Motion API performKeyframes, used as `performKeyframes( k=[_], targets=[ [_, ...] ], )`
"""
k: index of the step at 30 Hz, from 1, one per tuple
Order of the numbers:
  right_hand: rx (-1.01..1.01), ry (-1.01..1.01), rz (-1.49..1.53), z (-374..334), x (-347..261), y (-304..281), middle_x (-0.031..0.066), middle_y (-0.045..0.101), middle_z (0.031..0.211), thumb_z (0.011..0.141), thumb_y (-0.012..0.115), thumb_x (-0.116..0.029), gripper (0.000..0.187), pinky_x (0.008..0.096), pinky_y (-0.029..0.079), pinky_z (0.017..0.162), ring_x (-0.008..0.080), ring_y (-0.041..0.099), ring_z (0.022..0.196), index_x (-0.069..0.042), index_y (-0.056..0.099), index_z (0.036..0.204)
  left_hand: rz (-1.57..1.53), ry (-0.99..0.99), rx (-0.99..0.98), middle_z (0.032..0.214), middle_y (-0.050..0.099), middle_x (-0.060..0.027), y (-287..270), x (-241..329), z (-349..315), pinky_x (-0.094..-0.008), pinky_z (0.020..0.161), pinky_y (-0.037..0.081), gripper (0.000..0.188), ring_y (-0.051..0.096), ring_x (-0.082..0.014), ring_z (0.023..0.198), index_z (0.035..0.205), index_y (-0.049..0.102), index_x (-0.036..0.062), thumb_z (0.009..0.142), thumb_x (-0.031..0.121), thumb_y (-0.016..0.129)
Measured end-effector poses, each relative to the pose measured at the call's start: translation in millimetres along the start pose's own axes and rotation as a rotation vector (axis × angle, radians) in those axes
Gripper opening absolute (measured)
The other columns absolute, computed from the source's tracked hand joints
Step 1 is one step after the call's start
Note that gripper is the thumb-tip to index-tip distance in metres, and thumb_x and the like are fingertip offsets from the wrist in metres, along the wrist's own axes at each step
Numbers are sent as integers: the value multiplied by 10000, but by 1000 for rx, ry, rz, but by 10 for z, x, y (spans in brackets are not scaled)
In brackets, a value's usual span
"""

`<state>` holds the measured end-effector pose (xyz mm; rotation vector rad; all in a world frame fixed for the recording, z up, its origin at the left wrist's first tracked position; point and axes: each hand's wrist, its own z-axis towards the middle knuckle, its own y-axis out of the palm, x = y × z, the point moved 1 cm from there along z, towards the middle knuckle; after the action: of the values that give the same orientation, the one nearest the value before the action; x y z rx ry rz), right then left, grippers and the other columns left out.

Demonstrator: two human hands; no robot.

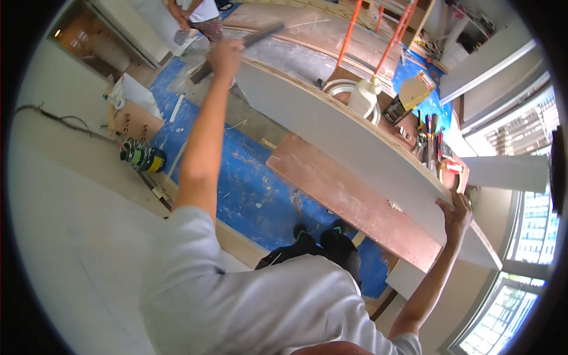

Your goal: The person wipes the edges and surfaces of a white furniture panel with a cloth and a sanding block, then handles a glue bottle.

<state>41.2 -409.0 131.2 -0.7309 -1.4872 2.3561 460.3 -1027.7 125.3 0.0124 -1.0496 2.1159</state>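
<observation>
My left hand is stretched far forward, its fingers closed round a long dark flat bar. That bar slants past the far left end of a long white panel with a layered wood edge; whether the two touch I cannot tell. At the panel's near right end, my right hand grips its edge, thumb on the white face and fingers over the top. Below the panel lies a reddish-brown board.
Blue sheeting covers the floor around my feet. Beyond the panel are a white jug, a metal can, hand tools and an orange ladder. At left stand a green-black power tool and a cardboard box. Another person stands far left.
</observation>
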Motion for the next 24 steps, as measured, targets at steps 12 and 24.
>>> performKeyframes(
  k=[12, 24],
  targets=[
    [-8, 49, 22, -37, 151, -57, 142, 717, 893, 731, 909, -386, 471, 464, 519, 734, 365, 684, 827, -49, 735, 1009, -419, 474, -72, 1042, 797, -120, 243, 1725, -980, -444, 954, 555, 205, 746, -306, 1043, 981, 812, 100, 852, 60, 658],
    [-42, -103, -29, -5, 424, -61, 130, 732, 1135, 847, 796, -512, 509, 473, 506, 942, 353, 681, 1093, -103, 705, 1135, -251, 464, -134, 1183, 734, 51, 149, 4133, -1923, -452, 873, 462, 397, 648, -263, 1094, 1105, 817, 255, 807, 14, 713]
  ],
)
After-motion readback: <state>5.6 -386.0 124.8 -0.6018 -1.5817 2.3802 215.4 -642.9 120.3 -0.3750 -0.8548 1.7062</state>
